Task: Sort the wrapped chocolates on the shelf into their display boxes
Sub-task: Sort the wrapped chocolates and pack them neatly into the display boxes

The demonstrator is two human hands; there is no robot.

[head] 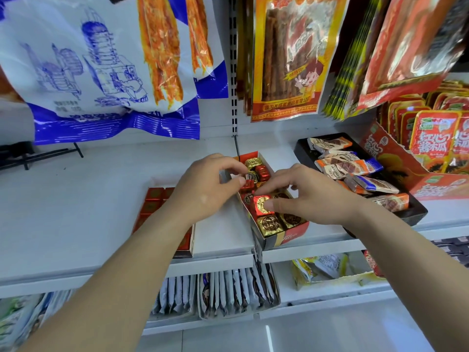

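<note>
Right hand (304,196) fingers pinch red chocolate (261,205) in display box (288,237). Left hand (203,189) fingers curl over rear chocolates (253,162); grip unclear.

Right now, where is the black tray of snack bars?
The black tray sits on the shelf, right side of the head view, beside the chocolate box, beyond the right hand.

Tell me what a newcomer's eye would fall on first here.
At the centre, the left hand and the right hand reach into a display box of gold and red chocolates; the right hand pinches a red chocolate. A blue-and-white bag hangs upper left, and a black tray of wrapped bars sits to the right.
</note>
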